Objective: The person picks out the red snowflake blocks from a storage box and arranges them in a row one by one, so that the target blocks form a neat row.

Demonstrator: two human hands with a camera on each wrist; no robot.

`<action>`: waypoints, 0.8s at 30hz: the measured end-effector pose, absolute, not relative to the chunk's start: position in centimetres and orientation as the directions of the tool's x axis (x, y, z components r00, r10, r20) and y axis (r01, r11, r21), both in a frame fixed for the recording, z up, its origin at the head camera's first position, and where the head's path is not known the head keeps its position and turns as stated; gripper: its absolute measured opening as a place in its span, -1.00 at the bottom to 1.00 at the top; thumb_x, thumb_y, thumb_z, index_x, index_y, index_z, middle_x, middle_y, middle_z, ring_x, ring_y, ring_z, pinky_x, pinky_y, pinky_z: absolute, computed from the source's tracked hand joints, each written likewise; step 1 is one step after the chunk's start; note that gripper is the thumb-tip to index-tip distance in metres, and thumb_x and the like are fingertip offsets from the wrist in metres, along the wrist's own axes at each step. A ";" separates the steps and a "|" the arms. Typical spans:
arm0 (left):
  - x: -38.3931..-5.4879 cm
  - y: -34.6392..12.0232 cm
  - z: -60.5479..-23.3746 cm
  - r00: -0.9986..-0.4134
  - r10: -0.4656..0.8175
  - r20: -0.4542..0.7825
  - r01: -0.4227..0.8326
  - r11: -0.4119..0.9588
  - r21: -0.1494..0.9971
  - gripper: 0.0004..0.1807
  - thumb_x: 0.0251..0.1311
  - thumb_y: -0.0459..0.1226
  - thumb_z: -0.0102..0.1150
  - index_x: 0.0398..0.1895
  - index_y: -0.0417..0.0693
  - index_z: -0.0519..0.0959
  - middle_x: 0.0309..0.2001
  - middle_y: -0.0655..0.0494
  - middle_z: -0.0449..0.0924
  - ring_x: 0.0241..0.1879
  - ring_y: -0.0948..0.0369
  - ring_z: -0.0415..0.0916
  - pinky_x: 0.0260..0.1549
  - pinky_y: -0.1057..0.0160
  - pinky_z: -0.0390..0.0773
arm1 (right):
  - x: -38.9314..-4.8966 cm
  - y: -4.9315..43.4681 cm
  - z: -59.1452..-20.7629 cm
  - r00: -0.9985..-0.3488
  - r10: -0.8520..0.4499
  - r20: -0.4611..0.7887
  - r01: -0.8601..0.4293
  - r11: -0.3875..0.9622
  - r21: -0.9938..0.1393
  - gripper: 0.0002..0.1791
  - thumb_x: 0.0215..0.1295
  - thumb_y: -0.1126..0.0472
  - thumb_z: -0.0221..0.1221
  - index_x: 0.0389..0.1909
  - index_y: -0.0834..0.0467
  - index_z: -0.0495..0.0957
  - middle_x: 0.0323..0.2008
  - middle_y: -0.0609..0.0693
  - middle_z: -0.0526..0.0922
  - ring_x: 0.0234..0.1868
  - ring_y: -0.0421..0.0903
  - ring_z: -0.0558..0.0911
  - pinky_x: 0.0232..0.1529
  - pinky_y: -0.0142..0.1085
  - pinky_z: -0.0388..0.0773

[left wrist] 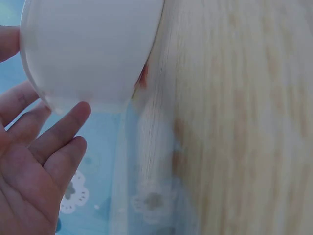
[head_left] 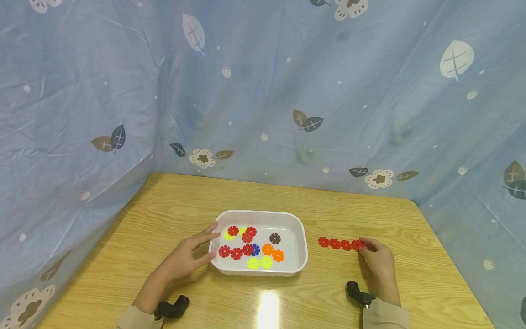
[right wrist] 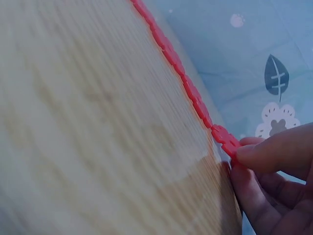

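My left hand [head_left: 191, 255] rests at the left end of a white plastic tray [head_left: 302, 246], its spread fingers and thumb touching the rim. In the left wrist view the tray's outer wall [left wrist: 93, 54] fills the upper left, with fingers [left wrist: 63, 129] below it. My right hand [head_left: 379, 261] pinches the right end of a chain of red notched discs [head_left: 340, 244] between thumb and finger. Several discs are linked in a row, stretching left along the table toward the tray. In the right wrist view the held red disc [right wrist: 226, 139] tilts up from the rest of the chain.
Inside the tray lie loose red discs [head_left: 224, 251], yellow discs [head_left: 266, 262], orange discs [head_left: 278, 256], a blue disc [head_left: 255, 250] and a dark brown disc [head_left: 275, 238]. The wooden table [head_left: 185, 201] ends at a patterned blue curtain [head_left: 263, 100].
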State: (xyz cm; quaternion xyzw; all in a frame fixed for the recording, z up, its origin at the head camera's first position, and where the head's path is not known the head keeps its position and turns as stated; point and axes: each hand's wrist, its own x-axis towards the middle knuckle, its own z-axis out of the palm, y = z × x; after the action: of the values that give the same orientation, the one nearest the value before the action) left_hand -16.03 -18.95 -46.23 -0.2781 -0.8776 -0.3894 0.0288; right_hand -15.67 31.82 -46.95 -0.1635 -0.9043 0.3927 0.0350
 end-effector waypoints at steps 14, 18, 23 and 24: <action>-16.0 -18.9 -46.2 -0.841 0.473 0.261 0.509 0.532 0.677 -0.47 0.19 -0.20 0.23 0.25 -0.07 0.44 0.43 0.04 0.16 0.35 0.00 0.22 0.22 -0.13 0.34 | -15.5 31.4 -46.7 -0.914 0.404 -0.027 0.293 0.613 -0.734 -0.62 0.31 0.25 0.09 0.10 0.33 0.50 0.05 0.34 0.56 0.09 0.22 0.50 -0.04 -0.18 0.52; -16.1 -18.9 -46.0 -0.841 0.474 0.262 0.511 0.535 0.673 -0.47 0.19 -0.21 0.23 0.25 -0.08 0.44 0.43 0.03 0.16 0.35 0.00 0.21 0.22 -0.14 0.33 | -15.6 31.1 -46.2 -0.905 0.425 0.000 0.278 0.593 -0.756 -0.61 0.32 0.21 0.09 0.12 0.29 0.51 0.05 0.32 0.56 0.05 0.15 0.53 -0.38 -0.56 0.39; -16.1 -18.9 -46.0 -0.839 0.477 0.262 0.513 0.532 0.673 -0.47 0.19 -0.21 0.23 0.25 -0.08 0.44 0.43 0.03 0.16 0.36 -0.01 0.21 0.22 -0.14 0.34 | -15.7 30.5 -45.2 -0.920 0.391 0.008 0.232 0.562 -0.794 -0.58 0.35 0.16 0.09 0.17 0.25 0.48 0.11 0.28 0.54 0.04 -0.06 0.56 -0.31 -0.75 0.32; -16.1 -18.9 -46.0 -0.838 0.478 0.264 0.515 0.530 0.674 -0.47 0.19 -0.20 0.23 0.25 -0.08 0.44 0.43 0.03 0.16 0.35 -0.01 0.22 0.22 -0.13 0.35 | -15.7 30.3 -45.0 -0.927 0.376 0.009 0.218 0.555 -0.803 -0.57 0.35 0.16 0.09 0.18 0.25 0.47 0.12 0.28 0.54 -0.01 -0.19 0.57 -0.30 -0.77 0.33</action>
State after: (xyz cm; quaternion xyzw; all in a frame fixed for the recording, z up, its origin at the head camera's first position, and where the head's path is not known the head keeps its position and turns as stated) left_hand -16.05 -18.95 -46.01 -0.2838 -0.8744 -0.3928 0.0232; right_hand -15.74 30.25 -44.99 -0.1690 -0.8773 0.4401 0.0898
